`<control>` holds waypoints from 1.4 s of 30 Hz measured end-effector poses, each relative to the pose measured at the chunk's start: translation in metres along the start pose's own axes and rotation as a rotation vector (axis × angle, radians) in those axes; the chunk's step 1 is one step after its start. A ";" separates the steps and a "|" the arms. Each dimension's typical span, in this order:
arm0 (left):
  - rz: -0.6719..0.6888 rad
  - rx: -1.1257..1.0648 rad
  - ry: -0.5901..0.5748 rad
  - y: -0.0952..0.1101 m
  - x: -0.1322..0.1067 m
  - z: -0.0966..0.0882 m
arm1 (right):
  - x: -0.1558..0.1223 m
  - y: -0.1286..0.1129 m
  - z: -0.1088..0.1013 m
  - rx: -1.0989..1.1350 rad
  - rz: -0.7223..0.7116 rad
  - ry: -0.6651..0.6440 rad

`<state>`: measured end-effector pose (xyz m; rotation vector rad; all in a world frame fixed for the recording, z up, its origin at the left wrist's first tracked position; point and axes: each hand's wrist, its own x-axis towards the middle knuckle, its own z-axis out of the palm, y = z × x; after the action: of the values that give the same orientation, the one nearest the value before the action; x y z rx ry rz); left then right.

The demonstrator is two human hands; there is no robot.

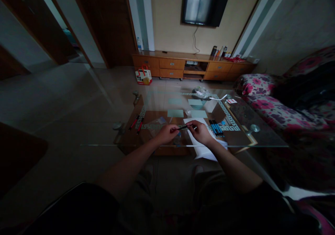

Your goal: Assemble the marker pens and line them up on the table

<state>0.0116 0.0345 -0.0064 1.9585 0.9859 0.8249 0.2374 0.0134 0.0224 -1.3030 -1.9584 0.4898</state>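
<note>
My left hand (167, 133) and my right hand (201, 132) meet above the near edge of a glass coffee table (261, 142). Between them they hold a thin dark pen (186, 127), one hand pinched on each end. Under my right hand lies a white sheet of paper (206, 151) that hangs over the table's edge. Several blue pens (216, 127) lie just right of that hand. Two red pens (137, 123) lie on the table's left part.
A floral sofa (264, 105) runs along the right. A wooden TV cabinet (193, 65) with a wall-mounted TV (205, 4) stands at the back. Green cards (175, 113), a bowl-like object (201, 92) and a small red-and-white card (231, 101) lie on the glass. A red bag (143, 76) sits on the floor.
</note>
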 end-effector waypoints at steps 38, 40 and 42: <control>0.021 0.146 -0.102 0.007 -0.001 -0.002 | -0.007 0.048 0.005 -0.316 0.143 -0.161; 0.019 0.155 -0.108 0.009 -0.001 -0.003 | -0.008 0.048 0.005 -0.324 0.143 -0.172; 0.015 0.152 -0.108 0.011 -0.002 -0.003 | -0.008 0.049 0.005 -0.337 0.142 -0.186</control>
<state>0.0118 0.0300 0.0042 2.1191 0.9953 0.6610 0.2667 0.0269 -0.0154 -1.6668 -2.1795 0.3690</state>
